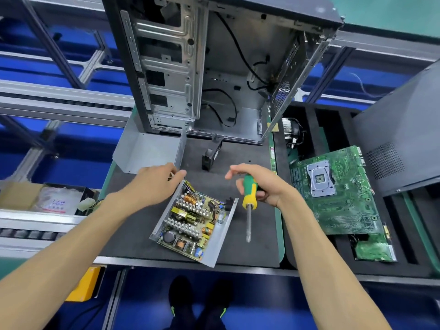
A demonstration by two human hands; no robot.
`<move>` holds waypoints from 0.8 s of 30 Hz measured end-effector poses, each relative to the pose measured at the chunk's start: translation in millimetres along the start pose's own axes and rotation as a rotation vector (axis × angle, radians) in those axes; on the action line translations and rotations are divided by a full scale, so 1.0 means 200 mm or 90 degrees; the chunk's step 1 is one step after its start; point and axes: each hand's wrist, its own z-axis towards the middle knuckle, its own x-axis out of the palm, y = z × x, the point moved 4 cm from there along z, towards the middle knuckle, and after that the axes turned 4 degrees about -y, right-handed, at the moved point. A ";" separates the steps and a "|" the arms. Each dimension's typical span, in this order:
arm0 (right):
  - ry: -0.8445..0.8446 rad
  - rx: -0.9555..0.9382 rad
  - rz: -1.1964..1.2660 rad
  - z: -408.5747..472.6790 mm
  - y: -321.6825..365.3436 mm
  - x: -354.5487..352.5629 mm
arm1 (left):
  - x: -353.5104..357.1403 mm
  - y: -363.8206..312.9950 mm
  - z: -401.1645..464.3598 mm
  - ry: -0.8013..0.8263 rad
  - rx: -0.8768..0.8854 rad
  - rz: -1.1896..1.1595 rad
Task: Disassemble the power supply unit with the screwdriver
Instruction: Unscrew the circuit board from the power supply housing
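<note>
Screwdriver (249, 198) gripped in right hand (262, 184); left hand (154, 184) relaxed, touching power supply unit (192, 222), circuit board exposed inside.

Power supply unit (190, 222) before computer case (214, 67); motherboard (340, 191) right.

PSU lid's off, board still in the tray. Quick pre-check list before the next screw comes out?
1. Tool in hand: ok. The right hand grips the green-and-yellow-handled screwdriver, shaft pointing down toward the person.
2. Tip on a screw: not ok. It hangs over the dark work mat, beside the unit.
3. Unit steadied: cannot tell. The left hand is at the far corner of the open grey metal power supply tray; its fingers hide the contact.
4. Cover out of the way: ok. The bent grey sheet-metal cover lies beyond the tray.
5. Board screws located: cannot tell.
</note>
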 end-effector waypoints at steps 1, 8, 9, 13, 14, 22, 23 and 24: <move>0.017 0.007 -0.033 0.00 0.00 0.02 | 0.00 0.01 0.01 0.038 -0.011 0.001; 0.085 0.048 -0.128 0.00 -0.02 0.05 | 0.00 0.16 0.09 0.195 -0.031 -0.060; 0.082 0.041 -0.132 0.00 -0.03 0.04 | -0.01 0.16 0.11 0.176 -0.027 -0.094; 0.047 0.009 -0.168 0.01 -0.02 0.05 | -0.05 0.13 0.14 0.054 -0.006 -0.175; 0.039 0.003 -0.174 0.02 -0.02 0.06 | -0.05 0.11 0.15 0.037 -0.016 -0.201; 0.024 -0.005 -0.168 0.03 -0.03 0.06 | -0.09 -0.12 0.13 -0.047 0.031 -0.087; 0.023 0.000 -0.161 0.03 -0.04 0.06 | -0.09 -0.14 0.11 -0.053 0.041 -0.065; 0.023 0.006 -0.151 0.03 -0.04 0.05 | -0.08 -0.15 0.08 -0.057 0.051 -0.043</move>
